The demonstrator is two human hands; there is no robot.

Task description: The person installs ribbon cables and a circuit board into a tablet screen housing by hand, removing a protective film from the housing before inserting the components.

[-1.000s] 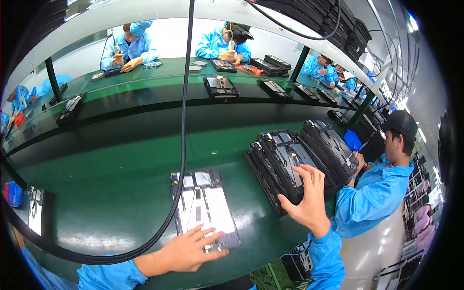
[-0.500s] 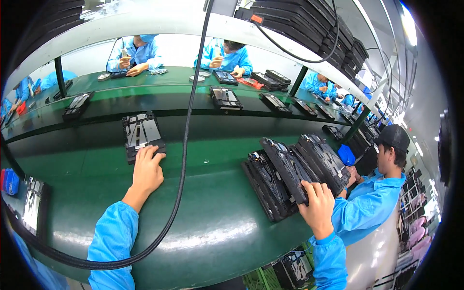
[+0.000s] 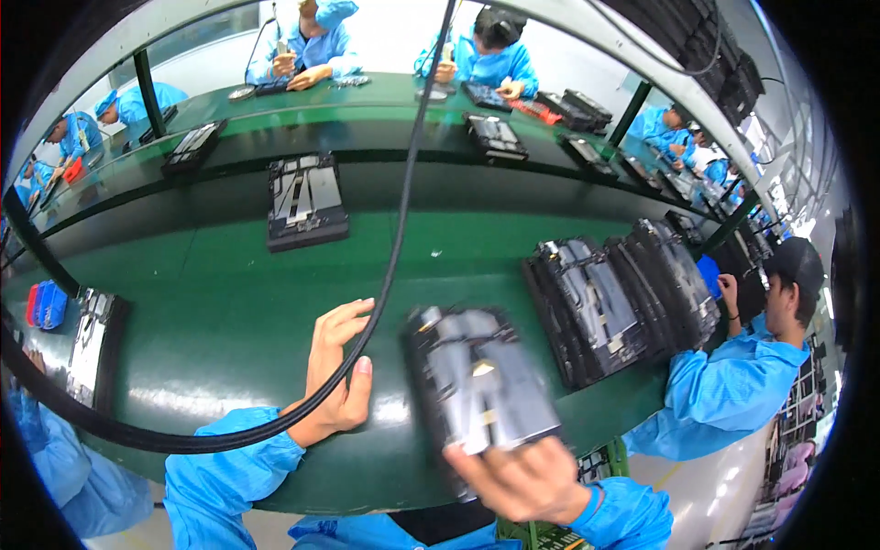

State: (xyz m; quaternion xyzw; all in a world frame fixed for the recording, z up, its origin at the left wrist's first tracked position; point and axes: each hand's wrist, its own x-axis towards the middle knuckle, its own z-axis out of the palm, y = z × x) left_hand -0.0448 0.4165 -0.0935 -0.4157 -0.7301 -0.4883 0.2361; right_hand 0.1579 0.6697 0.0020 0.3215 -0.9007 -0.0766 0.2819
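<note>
My right hand (image 3: pixel 530 478) grips the near edge of an opened tablet in a black tray (image 3: pixel 481 376), held tilted before me and blurred by motion. Grey battery panels and a pale ribbon show on its face. Just left of it, my left hand (image 3: pixel 332 371) is empty over the table, with fingers stretched and thumb apart. Another opened tablet in a black tray (image 3: pixel 307 197) lies farther back on the table. To the right leans a row of several such trays (image 3: pixel 587 307), packed tightly together.
A black cable (image 3: pixel 390 275) hangs in front of my left hand. At the far left a tablet tray (image 3: pixel 90 344) lies near blue and red bins (image 3: pixel 46 304). A co-worker (image 3: pixel 742 357) stands at right. More workers sit beyond the raised green shelf (image 3: pixel 394 165).
My right hand has pulled a tablet tray away from the row and brought it toward me. My left hand has let go of the back tray and come nearer. The view has also shifted.
</note>
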